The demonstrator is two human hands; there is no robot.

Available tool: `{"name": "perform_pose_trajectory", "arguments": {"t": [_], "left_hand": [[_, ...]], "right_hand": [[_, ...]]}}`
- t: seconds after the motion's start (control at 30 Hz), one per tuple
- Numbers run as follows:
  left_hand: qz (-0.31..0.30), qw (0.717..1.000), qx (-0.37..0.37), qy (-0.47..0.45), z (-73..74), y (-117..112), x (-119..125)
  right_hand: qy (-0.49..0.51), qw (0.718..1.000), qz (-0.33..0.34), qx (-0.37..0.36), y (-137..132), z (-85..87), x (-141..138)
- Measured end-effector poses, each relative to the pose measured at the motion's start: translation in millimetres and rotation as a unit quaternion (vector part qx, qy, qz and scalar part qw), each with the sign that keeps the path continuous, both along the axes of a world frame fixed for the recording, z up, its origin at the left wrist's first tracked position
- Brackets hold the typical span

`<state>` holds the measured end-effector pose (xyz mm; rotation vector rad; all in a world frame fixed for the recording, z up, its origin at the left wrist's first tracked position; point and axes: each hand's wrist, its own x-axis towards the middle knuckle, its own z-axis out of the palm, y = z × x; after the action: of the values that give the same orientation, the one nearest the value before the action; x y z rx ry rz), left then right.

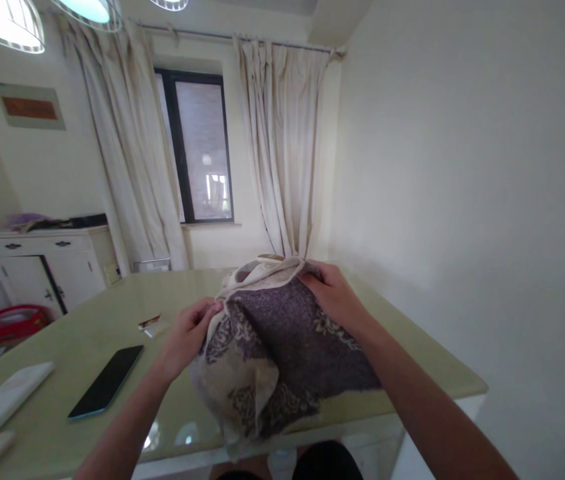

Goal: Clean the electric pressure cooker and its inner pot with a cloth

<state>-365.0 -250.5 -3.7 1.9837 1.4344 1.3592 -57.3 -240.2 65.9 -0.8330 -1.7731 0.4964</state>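
Observation:
Both my hands hold a patterned cloth (292, 333), purple-grey and cream with scroll motifs and a pale hem, by its upper edge. It hangs over the near side of the table, its lower part folded and drooping past the edge. My left hand (190, 333) pinches the hem at the cloth's left corner. At the upper right, my right hand (332, 293) grips the edge, thumb on the near face and the other fingers hidden behind. Beyond the hem, a pale item with a brownish top (270, 259) shows partly; I cannot make out what it is.
A smartphone (106, 382) lies on the green tabletop (182, 287) left of my left arm. Farther left is a white elongated device (5, 403). Small items (152, 325) lie beyond the phone. A wall (462, 200) borders the right side; a red basket (10, 323) stands left.

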Motion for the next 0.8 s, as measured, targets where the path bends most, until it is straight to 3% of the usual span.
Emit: {"name": "perform_pose_trajectory", "arguments": {"t": [0.13,0.3,0.37,0.5,0.67,0.73,0.8], "left_hand": [[0.026,0.996,-0.064,-0.054,-20.4,-12,3],[-0.103,0.991,-0.054,0.059,-30.6,-30,17],[-0.124,0.987,-0.056,0.088,-32.5,-33,21],[-0.080,0.995,-0.053,0.026,-49.3,-30,21],[0.031,0.984,-0.012,-0.175,-87.4,-30,30],[0.049,0.980,0.025,-0.190,-96.4,-35,42],[0.030,0.986,0.055,-0.154,-98.2,-41,58]], "right_hand": [[-0.108,0.994,-0.029,-0.018,2,33.5,6],[-0.190,0.980,-0.056,0.003,-3,57.7,4],[-0.208,0.975,-0.069,0.023,-4,63.9,5],[-0.207,0.977,-0.052,0.021,-4,71.5,12],[-0.203,0.979,-0.017,0.018,-7,75.9,14],[-0.213,0.977,-0.009,0.025,-9,78.4,11],[-0.235,0.972,0.002,0.031,-9,82.0,7]]}}
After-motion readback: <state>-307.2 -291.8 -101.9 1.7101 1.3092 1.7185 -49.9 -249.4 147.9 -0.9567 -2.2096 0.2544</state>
